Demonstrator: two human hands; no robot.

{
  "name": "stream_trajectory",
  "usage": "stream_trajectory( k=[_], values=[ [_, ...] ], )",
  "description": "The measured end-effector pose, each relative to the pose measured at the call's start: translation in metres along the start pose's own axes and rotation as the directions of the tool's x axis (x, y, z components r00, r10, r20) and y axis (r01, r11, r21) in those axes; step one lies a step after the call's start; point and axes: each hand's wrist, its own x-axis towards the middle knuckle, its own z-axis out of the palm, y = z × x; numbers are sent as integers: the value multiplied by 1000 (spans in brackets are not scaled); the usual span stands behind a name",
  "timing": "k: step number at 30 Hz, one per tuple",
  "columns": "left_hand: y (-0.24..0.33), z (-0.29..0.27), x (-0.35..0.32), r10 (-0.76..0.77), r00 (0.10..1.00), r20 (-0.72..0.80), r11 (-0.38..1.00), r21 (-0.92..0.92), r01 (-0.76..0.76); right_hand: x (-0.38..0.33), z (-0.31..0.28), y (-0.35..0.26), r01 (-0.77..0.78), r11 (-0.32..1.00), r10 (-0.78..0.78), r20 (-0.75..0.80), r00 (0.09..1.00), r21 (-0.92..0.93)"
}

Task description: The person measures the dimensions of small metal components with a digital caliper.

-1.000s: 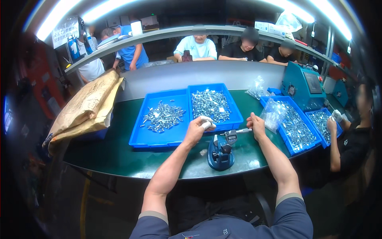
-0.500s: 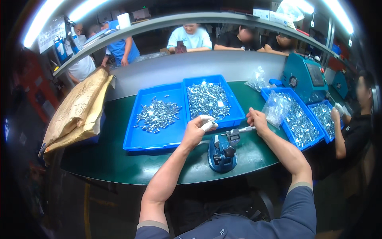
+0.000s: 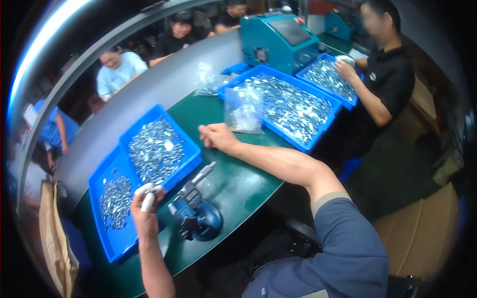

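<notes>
Fingers of the left hand, white-covered at the tips, look pinched on a small metal part, just left of the digital micrometer; the right hand has its own curled over the table, contents impossible to tell. Plenty lies loose: a modest heap in the left blue tray, a fuller one alongside, whichever is finished unclear. Beyond the right hand, a clear plastic bag overlaps the right tray.

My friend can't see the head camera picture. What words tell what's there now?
A person's left hand, with white finger covers, and bare right hand are near a measuring tool on a green table. Blue trays of small shiny metal pieces lie around, with other people nearby.
</notes>
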Motion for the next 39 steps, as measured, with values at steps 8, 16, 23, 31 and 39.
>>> stream_trajectory(
  k=[8, 16, 23, 31, 39],
  values=[
    [9, 6, -16, -63, 997, 43, 967, 249, 50, -12, -2, -6, -13, 999, 14, 26, 1000, -43],
    [-9, 23, -1, -107, 991, 82, 964, 251, 84, -1, -17, -6, -58, 986, 69, 63, 996, -159],
    [-19, 6, -8, -194, 977, 87, 972, 154, 179, 1, 0, 2, -13, 981, 42, 147, 988, -195],
    [-13, 14, -13, -167, 978, 126, 982, 108, 154, -17, -8, -7, -148, 988, 151, 103, 983, -31],
    [-1, 17, -13, -145, 981, 131, 971, 208, 116, -37, -11, -51, -119, 993, 121, 198, 973, -21]
  ],
)
